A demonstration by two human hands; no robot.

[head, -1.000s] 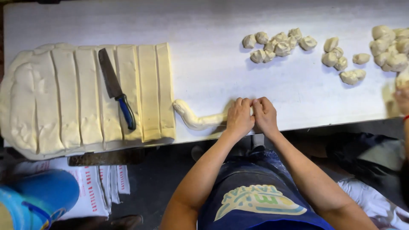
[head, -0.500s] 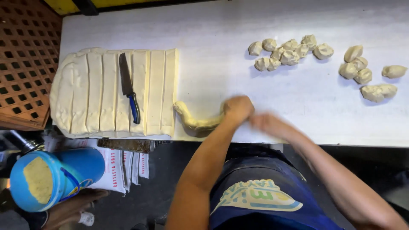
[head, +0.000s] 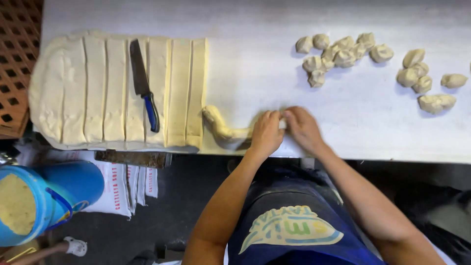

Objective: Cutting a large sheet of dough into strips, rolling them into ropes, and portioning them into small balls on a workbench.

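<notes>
Pinching: we see both hands meet at one end of a dough rope [head: 226,128] near the front edge of the bench [head: 255,64].
Left hand [head: 266,132]: fingers curled over the rope, pressing it down so it holds steady.
Right hand [head: 302,128]: fingers closed at the rope's tip, just beside the left; how much dough they hold we cannot tell.
Dough sheet [head: 98,88]: cut into strips, lying well left of the hands.
Knife [head: 143,84]: resting on the strips, within reach.
Dough lumps [head: 338,51]: gathered at the far right, clear of the hands.
</notes>
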